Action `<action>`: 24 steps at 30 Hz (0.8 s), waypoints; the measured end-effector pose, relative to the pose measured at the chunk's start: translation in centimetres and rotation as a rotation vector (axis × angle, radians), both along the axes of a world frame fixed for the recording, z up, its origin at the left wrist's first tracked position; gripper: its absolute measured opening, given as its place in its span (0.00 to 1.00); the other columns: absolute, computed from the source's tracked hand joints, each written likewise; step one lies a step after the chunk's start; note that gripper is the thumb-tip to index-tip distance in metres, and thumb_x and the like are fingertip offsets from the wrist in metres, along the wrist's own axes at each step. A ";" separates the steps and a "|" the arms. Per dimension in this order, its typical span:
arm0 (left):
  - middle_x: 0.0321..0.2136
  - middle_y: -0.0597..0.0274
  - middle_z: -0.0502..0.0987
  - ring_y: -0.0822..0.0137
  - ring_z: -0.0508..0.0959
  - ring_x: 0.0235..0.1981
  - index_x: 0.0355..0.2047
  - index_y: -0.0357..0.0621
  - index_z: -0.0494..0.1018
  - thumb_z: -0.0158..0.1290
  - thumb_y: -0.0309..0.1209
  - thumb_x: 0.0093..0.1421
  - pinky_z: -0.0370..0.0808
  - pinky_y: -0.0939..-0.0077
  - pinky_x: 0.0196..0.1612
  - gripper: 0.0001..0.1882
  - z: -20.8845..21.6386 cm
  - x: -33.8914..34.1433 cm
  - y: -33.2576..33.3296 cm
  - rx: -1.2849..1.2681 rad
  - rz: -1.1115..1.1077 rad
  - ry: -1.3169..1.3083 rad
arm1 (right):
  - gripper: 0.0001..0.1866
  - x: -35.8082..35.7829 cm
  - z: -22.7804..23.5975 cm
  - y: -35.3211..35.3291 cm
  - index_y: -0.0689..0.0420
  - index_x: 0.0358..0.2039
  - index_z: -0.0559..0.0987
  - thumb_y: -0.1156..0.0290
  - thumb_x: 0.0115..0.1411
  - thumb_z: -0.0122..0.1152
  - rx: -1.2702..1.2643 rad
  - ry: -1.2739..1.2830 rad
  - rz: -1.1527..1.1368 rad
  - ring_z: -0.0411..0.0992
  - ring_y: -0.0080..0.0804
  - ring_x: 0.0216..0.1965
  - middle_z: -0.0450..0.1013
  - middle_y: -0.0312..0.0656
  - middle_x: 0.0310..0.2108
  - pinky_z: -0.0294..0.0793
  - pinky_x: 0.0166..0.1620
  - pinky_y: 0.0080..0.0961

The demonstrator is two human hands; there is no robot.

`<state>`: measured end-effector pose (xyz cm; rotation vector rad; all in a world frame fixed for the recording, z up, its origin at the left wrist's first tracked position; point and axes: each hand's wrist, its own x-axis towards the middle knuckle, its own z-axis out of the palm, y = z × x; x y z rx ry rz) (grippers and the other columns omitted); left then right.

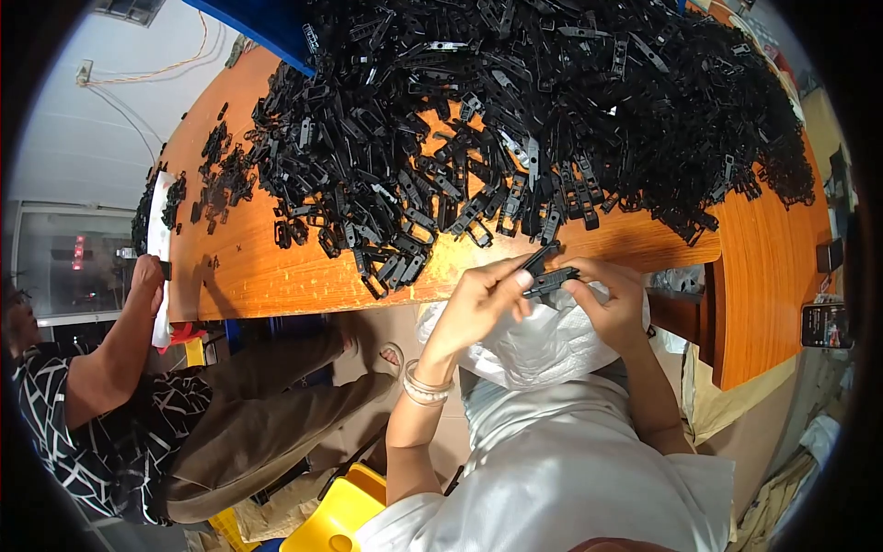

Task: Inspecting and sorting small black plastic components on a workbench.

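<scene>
My left hand (486,296) is closed on black plastic parts, its thumb pressing along them. One slim black part (552,280) lies nearly level between my two hands. A second, darker part slants up behind it, and its lower end is hidden by my left fingers. My right hand (609,302) pinches the right end of the level part between thumb and fingers. Both hands are just off the table's front edge, above a white plastic bag (538,348) on my lap. Beyond them, a large heap of similar black parts (515,110) covers much of the table.
The brown wooden table (349,285) curves away to the left, where a co-worker's hand (150,276) rests near a white strip along its edge. A blue bin (267,28) stands at the far left of the heap. Below is a yellow plastic seat (345,515).
</scene>
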<state>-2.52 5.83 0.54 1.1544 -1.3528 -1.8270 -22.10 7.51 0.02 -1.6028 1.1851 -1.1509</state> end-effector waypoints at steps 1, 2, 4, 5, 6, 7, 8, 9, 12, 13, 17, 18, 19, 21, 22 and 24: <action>0.22 0.61 0.74 0.75 0.73 0.20 0.49 0.34 0.65 0.51 0.28 0.56 0.70 0.84 0.25 0.20 0.4 -0.5 0.6 -0.087 0.005 -0.067 | 0.11 0.1 0.2 0.1 0.63 0.33 0.77 0.81 0.46 0.58 0.012 0.002 -0.015 0.74 0.25 0.30 0.76 0.41 0.30 0.70 0.35 0.18; 0.22 0.59 0.75 0.73 0.74 0.20 0.49 0.33 0.65 0.52 0.28 0.55 0.71 0.82 0.26 0.21 0.9 -1.0 1.0 -0.176 0.009 -0.133 | 0.11 0.1 0.0 0.2 0.63 0.33 0.77 0.81 0.46 0.58 0.013 0.003 -0.015 0.74 0.25 0.30 0.76 0.41 0.30 0.70 0.35 0.18; 0.24 0.52 0.76 0.68 0.77 0.23 0.47 0.32 0.65 0.53 0.28 0.54 0.72 0.76 0.30 0.20 0.9 -1.7 1.5 -0.294 0.023 -0.239 | 0.10 0.3 -0.5 0.4 0.62 0.33 0.77 0.81 0.47 0.58 -0.041 -0.008 -0.072 0.74 0.26 0.28 0.76 0.41 0.30 0.69 0.34 0.18; 0.25 0.55 0.76 0.71 0.76 0.25 0.45 0.31 0.66 0.53 0.27 0.54 0.73 0.79 0.29 0.19 1.2 -2.0 1.7 -0.268 0.051 -0.261 | 0.10 0.3 -0.5 0.4 0.62 0.33 0.77 0.81 0.47 0.58 -0.040 -0.009 -0.071 0.74 0.26 0.28 0.76 0.41 0.30 0.69 0.34 0.18; 0.25 0.58 0.76 0.74 0.76 0.26 0.44 0.31 0.67 0.53 0.26 0.54 0.73 0.82 0.28 0.18 1.3 -2.1 1.8 -0.242 0.079 -0.283 | 0.11 0.2 -0.4 0.3 0.62 0.33 0.76 0.81 0.46 0.59 -0.036 -0.018 -0.041 0.73 0.28 0.28 0.75 0.42 0.30 0.70 0.34 0.19; 0.25 0.58 0.76 0.75 0.76 0.26 0.45 0.31 0.67 0.54 0.26 0.54 0.73 0.82 0.28 0.19 1.2 -2.0 1.8 -0.251 0.067 -0.284 | 0.12 0.2 -0.3 0.2 0.62 0.34 0.76 0.80 0.45 0.60 -0.032 -0.026 -0.011 0.72 0.30 0.29 0.75 0.43 0.30 0.70 0.34 0.21; 0.25 0.58 0.76 0.75 0.76 0.26 0.45 0.31 0.67 0.54 0.26 0.54 0.73 0.82 0.28 0.19 1.1 -1.9 1.9 -0.250 0.067 -0.283 | 0.12 0.1 -0.4 0.1 0.62 0.34 0.76 0.80 0.45 0.60 -0.031 -0.025 -0.011 0.72 0.30 0.29 0.75 0.43 0.30 0.70 0.34 0.21; 0.24 0.57 0.76 0.74 0.77 0.26 0.44 0.32 0.67 0.54 0.26 0.53 0.73 0.82 0.29 0.19 1.0 -1.7 1.9 -0.325 0.061 -0.304 | 0.12 -0.1 -0.6 -0.1 0.62 0.34 0.76 0.82 0.45 0.59 -0.076 -0.016 0.018 0.71 0.30 0.32 0.74 0.44 0.33 0.70 0.35 0.21; 0.24 0.56 0.77 0.72 0.77 0.27 0.44 0.32 0.67 0.55 0.26 0.52 0.73 0.80 0.30 0.19 1.3 -1.6 2.0 -0.458 0.035 -0.364 | 0.13 0.3 -0.4 -0.3 0.62 0.34 0.76 0.83 0.44 0.57 -0.060 -0.102 0.058 0.69 0.31 0.37 0.72 0.44 0.36 0.69 0.36 0.21; 0.24 0.55 0.77 0.71 0.78 0.27 0.44 0.32 0.68 0.55 0.26 0.52 0.72 0.79 0.31 0.19 1.4 -1.6 2.1 -0.518 0.013 -0.403 | 0.14 0.4 -0.4 -0.3 0.62 0.34 0.75 0.84 0.43 0.56 0.000 -0.196 0.068 0.68 0.31 0.38 0.71 0.44 0.36 0.68 0.37 0.21; 0.25 0.54 0.77 0.69 0.78 0.28 0.44 0.33 0.68 0.55 0.26 0.51 0.72 0.77 0.33 0.19 0.9 -1.7 2.6 -0.440 -0.002 -0.426 | 0.14 -0.1 -1.1 -0.4 0.61 0.35 0.75 0.83 0.44 0.55 -0.070 -0.031 0.112 0.68 0.30 0.33 0.71 0.41 0.35 0.68 0.35 0.20; 0.25 0.54 0.77 0.69 0.78 0.28 0.44 0.33 0.68 0.56 0.27 0.51 0.72 0.76 0.33 0.19 0.9 -1.8 2.6 -0.458 0.025 -0.391 | 0.14 -0.1 -1.1 -0.4 0.61 0.35 0.75 0.83 0.45 0.56 -0.039 -0.030 0.104 0.68 0.29 0.32 0.70 0.40 0.34 0.67 0.35 0.19; 0.25 0.55 0.77 0.68 0.78 0.28 0.44 0.33 0.68 0.56 0.27 0.51 0.72 0.76 0.34 0.20 0.8 -1.8 2.6 -0.477 0.051 -0.356 | 0.13 -0.1 -1.2 -0.4 0.62 0.35 0.76 0.82 0.45 0.57 -0.007 -0.030 0.097 0.68 0.29 0.31 0.70 0.40 0.33 0.67 0.35 0.19; 0.26 0.55 0.77 0.68 0.78 0.29 0.43 0.34 0.69 0.57 0.28 0.51 0.72 0.76 0.34 0.20 0.3 -1.2 2.7 -0.332 0.034 -0.269 | 0.12 -0.4 -0.5 -0.6 0.62 0.34 0.76 0.81 0.45 0.57 0.086 -0.132 0.122 0.68 0.28 0.31 0.70 0.40 0.32 0.66 0.34 0.19; 0.28 0.55 0.77 0.68 0.78 0.31 0.43 0.34 0.69 0.57 0.29 0.51 0.72 0.76 0.35 0.19 0.1 -1.0 2.8 -0.188 0.015 -0.180 | 0.12 -0.4 -0.3 -0.7 0.63 0.34 0.76 0.80 0.45 0.57 0.181 -0.234 0.144 0.67 0.26 0.31 0.69 0.40 0.30 0.64 0.33 0.18; 0.29 0.56 0.77 0.69 0.77 0.32 0.41 0.35 0.71 0.57 0.30 0.51 0.72 0.77 0.35 0.18 -0.1 -0.5 2.9 -0.360 -0.012 -0.231 | 0.11 -0.7 -0.6 -0.6 0.63 0.32 0.76 0.80 0.45 0.58 0.191 -0.190 0.190 0.67 0.26 0.29 0.69 0.39 0.28 0.64 0.32 0.18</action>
